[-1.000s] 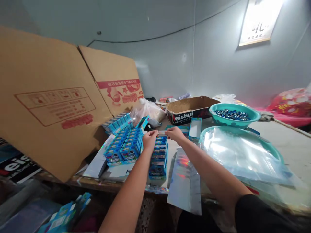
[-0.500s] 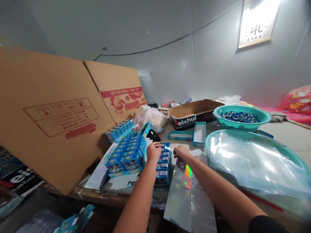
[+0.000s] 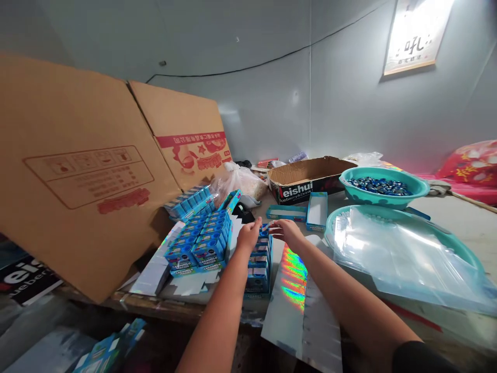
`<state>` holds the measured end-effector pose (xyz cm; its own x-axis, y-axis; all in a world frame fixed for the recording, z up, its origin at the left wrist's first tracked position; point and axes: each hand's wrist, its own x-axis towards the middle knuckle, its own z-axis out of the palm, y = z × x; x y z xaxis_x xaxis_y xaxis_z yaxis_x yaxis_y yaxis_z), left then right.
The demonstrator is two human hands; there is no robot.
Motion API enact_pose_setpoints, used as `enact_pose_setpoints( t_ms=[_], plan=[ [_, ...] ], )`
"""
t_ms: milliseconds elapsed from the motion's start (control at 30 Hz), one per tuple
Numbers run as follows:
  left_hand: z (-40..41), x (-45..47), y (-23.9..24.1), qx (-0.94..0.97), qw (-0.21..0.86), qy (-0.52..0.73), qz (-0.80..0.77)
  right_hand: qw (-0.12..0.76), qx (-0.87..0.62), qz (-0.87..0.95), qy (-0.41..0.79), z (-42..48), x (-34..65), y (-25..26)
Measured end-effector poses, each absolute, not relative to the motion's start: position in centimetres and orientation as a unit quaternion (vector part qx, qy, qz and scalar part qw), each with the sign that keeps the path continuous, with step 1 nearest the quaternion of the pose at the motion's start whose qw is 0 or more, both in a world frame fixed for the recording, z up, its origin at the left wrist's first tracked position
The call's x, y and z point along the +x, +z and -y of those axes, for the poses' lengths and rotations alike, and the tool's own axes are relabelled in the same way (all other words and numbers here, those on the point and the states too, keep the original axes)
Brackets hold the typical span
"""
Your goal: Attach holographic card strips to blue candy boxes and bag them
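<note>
My left hand [image 3: 248, 235] is closed at the far end of a row of small blue boxes [image 3: 258, 269], its fingers mostly hidden behind the thumb. Facing it, my right hand [image 3: 288, 231] reaches in with bent fingers, and a small pale, shiny piece shows at its fingertips. What the two hands hold between them is too small to make out. The row of boxes stands in a blue tray under my wrists. Beneath my right forearm lies a silvery holographic sheet [image 3: 289, 316], partly past the table's front edge.
Filled blue boxes [image 3: 212, 241] stand to the left, before a large cardboard carton [image 3: 89, 171]. Behind are blue trays [image 3: 317, 210] and a black-printed carton [image 3: 310, 181]. At right, a teal basin [image 3: 384, 199] holds blue-wrapped pieces; clear plastic sheets [image 3: 399, 259] cover another basin.
My right hand's fingers have straightened from a curl and come closer to my left hand. My left thumb now points up. The view has shifted slightly.
</note>
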<state>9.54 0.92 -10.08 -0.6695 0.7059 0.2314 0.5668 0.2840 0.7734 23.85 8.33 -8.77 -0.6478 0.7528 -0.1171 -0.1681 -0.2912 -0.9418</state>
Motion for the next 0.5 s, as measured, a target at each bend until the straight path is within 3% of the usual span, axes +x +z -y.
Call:
enact_pose_setpoints(
  t_ms=[267, 500],
  plan=[
    [-0.3, 10.0, -9.6, 0.402, 0.027, 0.407, -0.82, 0.311, -0.303, 0.504, 0.746, -7.6, 22.8, -8.9],
    [-0.4, 10.0, -9.7, 0.393, -0.004, 0.369, -0.842, 0.301, -0.382, 0.563, 0.668, -8.1, 21.8, -10.2]
  ],
)
